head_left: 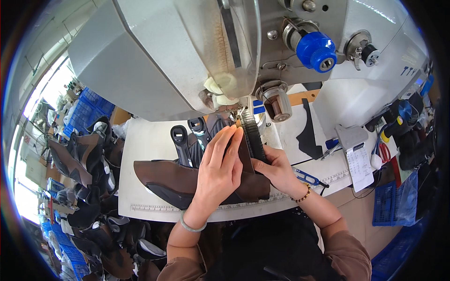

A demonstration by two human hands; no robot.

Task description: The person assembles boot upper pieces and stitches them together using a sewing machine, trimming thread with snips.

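Brown-and-black, leather-like shoe upper (165,176) lies on the white worktop (136,136), one section running lengthwise toward the grey sewing machine's (154,56) stitching point. Left hand (218,169), nearer that point, rests extended fingers on it, grip undetermined; right hand (277,169) pinches its right edge.

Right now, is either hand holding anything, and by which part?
The right hand grips the brown shoe upper by its right edge. The left hand lies over the upper; whether it grips cannot be told.
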